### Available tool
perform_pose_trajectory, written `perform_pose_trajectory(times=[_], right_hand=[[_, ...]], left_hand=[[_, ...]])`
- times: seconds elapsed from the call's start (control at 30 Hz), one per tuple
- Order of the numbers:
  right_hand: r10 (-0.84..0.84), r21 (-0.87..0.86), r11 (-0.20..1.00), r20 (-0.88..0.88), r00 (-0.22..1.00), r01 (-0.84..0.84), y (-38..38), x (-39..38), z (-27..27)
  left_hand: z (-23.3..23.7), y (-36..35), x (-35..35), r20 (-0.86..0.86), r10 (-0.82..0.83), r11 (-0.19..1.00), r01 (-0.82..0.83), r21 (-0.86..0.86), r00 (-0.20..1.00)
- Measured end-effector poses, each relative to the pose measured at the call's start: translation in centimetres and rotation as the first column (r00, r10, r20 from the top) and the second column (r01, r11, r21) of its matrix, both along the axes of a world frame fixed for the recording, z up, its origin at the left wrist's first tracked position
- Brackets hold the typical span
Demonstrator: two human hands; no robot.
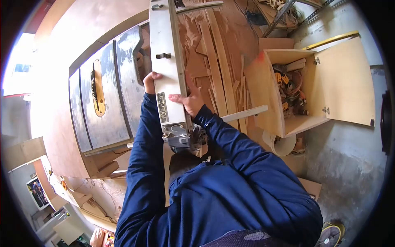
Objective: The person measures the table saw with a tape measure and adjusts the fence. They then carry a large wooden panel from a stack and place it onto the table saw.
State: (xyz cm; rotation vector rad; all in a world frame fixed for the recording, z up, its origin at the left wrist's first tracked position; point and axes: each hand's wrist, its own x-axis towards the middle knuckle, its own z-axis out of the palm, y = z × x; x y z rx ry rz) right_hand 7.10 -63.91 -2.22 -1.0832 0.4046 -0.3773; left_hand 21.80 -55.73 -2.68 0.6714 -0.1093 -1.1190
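Both my hands grip a long, pale metal saw fence that runs from the top of the view down to my waist. My left hand (152, 82) is closed on its left edge. On its right side is my right hand (189, 100), its thumb lying on the top face near a dark label. The fence (164, 39) has small black clips on it and a metal clamp head (180, 138) at the near end. Left of it is a table saw top (109, 136) with a toothed blade (94, 84) standing in a yellow insert (100, 108).
A pale wood bench (55, 103) surrounds the saw on the left. Long wood strips (214, 61) lie on the right, crossed by a metal rail (247, 113). An open cabinet (273, 99) holds power tools, beside a white bucket (284, 144). A fan (330, 236) stands bottom right.
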Motion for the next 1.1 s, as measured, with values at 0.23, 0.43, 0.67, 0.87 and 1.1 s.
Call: perform_pose_trajectory(times=[0.23,0.43,0.67,0.87,1.1], right_hand=[[0.404,0.583,0.723,0.078,0.911,-0.371,-10.1,-4.5,1.1],[-0.016,-0.38,0.925,-0.063,0.998,-0.009,-10.3,-3.7,4.3],[0.046,-0.009,0.999,-0.033,0.998,-0.047,-15.2,-6.9,6.8],[0.04,-0.262,0.963,-0.098,0.994,-0.064,-16.4,-7.0,4.6],[-0.202,-0.613,0.789,-0.221,0.954,0.025,-14.9,-5.9,0.6]], left_hand=[[2.8,-9.7,-4.6,0.011,0.093,0.969,-0.093,0.231,0.996],[3.4,-10.6,-5.3,-0.167,-0.009,0.958,-0.04,-0.284,0.986],[2.0,-15.8,-6.1,-0.103,-0.068,0.963,0.038,-0.268,0.992],[-0.4,-15.7,-6.4,-0.151,-0.04,0.967,0.001,-0.254,0.988],[-3.3,-14.4,-4.7,-0.065,0.043,0.97,-0.058,-0.238,0.997]])
